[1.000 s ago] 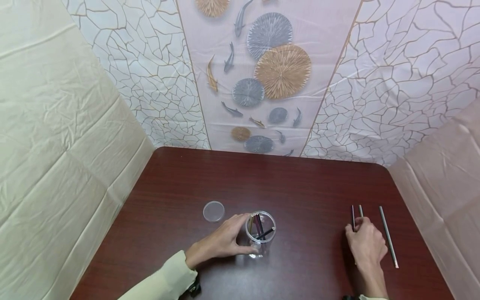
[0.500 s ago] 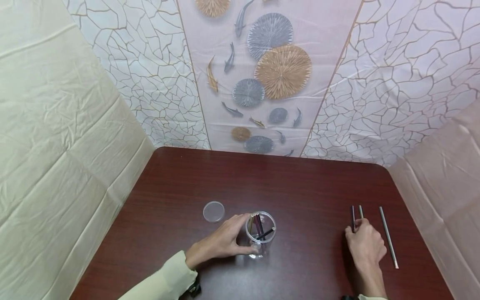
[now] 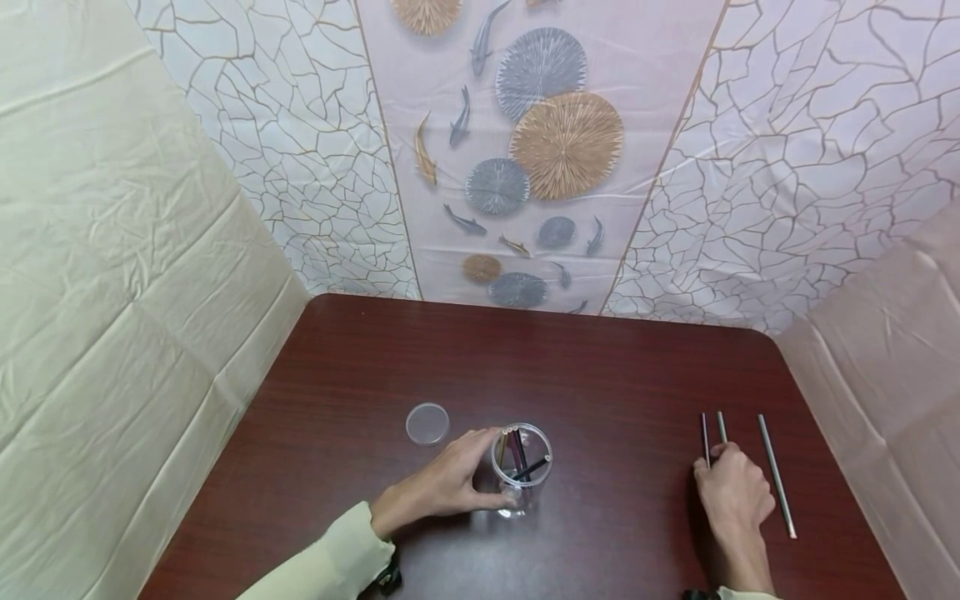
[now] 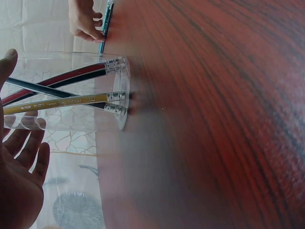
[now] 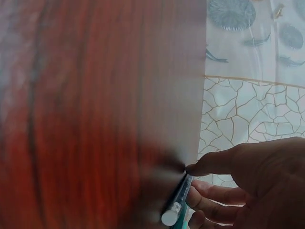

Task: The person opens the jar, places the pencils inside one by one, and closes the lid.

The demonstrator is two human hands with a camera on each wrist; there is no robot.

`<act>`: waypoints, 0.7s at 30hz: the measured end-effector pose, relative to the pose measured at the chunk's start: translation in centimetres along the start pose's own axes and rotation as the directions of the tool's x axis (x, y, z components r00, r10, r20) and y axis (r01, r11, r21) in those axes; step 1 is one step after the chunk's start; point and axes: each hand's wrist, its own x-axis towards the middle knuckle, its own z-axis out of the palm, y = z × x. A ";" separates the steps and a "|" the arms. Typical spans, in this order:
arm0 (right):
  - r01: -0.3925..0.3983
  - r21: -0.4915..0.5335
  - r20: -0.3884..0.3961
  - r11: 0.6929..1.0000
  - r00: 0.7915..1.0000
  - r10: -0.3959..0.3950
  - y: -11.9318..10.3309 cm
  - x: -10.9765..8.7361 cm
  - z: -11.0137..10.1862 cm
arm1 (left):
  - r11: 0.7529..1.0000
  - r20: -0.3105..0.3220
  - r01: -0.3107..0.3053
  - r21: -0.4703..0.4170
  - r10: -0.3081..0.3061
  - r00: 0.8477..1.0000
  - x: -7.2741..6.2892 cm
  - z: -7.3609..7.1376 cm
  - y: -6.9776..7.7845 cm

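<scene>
Clear jar and dark pencil held

We curl our left grip round the upright jar, pencils leaning inside, one golden yellow; at the right of the bench, our right grip pinches the slim dark pencil, silver-ferruled with a round white eraser, a greenish pencil just beside it

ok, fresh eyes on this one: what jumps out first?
Probably the large gold disc printed on the backdrop, above the far edge of the table. Next, the clear jar of pencils near the middle, held by the left hand. Then, toward the right, the right hand pinching a dark pencil, a pale pencil lying farther right.
</scene>
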 end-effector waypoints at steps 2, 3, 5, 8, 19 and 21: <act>0.000 -0.005 0.006 1.000 1.000 0.000 0.0 0.0 0.0 | 1.000 -0.001 -0.001 0.004 0.001 1.000 0.0 0.0 0.0; 0.001 -0.008 0.009 1.000 1.000 0.000 0.0 0.1 0.0 | 1.000 -0.001 -0.002 0.003 0.002 1.000 0.0 0.0 0.0; -0.001 -0.014 0.014 1.000 1.000 0.001 0.0 0.2 0.0 | 1.000 -0.006 -0.004 0.010 0.004 1.000 0.0 0.1 0.0; -0.002 -0.020 0.021 1.000 1.000 0.003 0.0 0.3 -0.1 | 1.000 -0.010 -0.008 0.014 0.008 1.000 0.0 0.1 0.0; 0.004 -0.016 0.001 1.000 1.000 -0.004 -0.5 0.3 -0.7 | 1.000 0.009 0.005 -0.002 -0.005 1.000 0.0 0.0 -0.1; 0.012 -0.010 -0.024 1.000 1.000 -0.013 -0.8 0.2 -1.1 | 1.000 0.008 0.007 -0.002 -0.007 1.000 0.0 0.0 -0.1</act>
